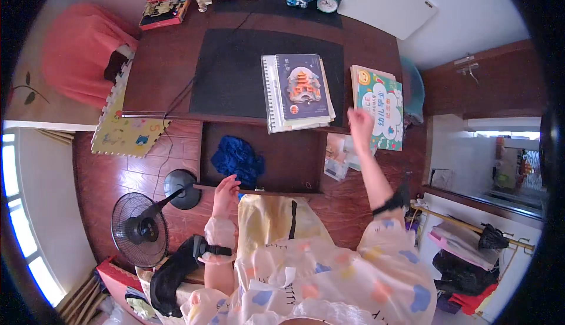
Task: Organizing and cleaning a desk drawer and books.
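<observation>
My left hand (226, 191) is at the front edge of a pulled-out desk drawer (287, 166), fingers loosely bent and holding nothing visible. Inside the drawer lies a crumpled dark blue cloth (237, 161). My right hand (361, 124) is curled and slightly blurred over the left edge of a green illustrated book (384, 109) at the desk's right end. Its fingertips are hidden, so a grip on the book cannot be made out. On the black desk mat (234, 78) sits a stack with a spiral-bound pad and a dark purple notebook (302, 86) showing an orange pagoda.
Clear plastic packaging (337, 157) shows below the desk's right side. A black fan (141, 230) stands on the floor at left, its cable (178, 98) running over the desk. At the back are a teal alarm clock (328, 3) and a white board (388, 3).
</observation>
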The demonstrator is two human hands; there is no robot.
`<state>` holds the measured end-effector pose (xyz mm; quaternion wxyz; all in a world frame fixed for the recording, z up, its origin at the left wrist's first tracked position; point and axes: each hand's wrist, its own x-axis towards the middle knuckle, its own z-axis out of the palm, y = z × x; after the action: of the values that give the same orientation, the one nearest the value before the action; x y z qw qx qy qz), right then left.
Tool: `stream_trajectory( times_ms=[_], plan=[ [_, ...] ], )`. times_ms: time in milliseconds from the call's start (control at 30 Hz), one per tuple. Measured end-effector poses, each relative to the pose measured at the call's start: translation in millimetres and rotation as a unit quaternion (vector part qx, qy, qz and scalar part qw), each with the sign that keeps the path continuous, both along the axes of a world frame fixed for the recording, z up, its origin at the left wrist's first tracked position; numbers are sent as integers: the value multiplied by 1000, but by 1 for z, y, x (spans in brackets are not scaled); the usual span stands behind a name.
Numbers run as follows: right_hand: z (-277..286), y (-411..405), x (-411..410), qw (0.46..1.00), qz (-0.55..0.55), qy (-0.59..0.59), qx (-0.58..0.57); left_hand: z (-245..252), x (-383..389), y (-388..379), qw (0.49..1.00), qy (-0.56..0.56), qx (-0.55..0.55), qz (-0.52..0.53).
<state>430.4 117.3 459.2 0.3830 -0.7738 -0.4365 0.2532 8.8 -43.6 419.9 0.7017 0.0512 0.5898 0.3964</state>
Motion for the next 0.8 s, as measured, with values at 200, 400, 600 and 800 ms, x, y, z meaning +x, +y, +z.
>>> stream_trajectory(
  times_ms=[200,400,600,800],
  plan=[
    [-75,-167,-51,920,277,-119,-249,-19,10,10,998,-25,3,-54],
    [-129,-171,-89,835,299,-298,-354,-20,7,16,996,-11,9,-94],
    [-137,-172,-104,841,282,-272,-373,-12,3,2,997,13,9,-75],
    [-126,-173,-95,868,267,-237,-345,-8,8,-4,998,2,-4,-64]
  ],
)
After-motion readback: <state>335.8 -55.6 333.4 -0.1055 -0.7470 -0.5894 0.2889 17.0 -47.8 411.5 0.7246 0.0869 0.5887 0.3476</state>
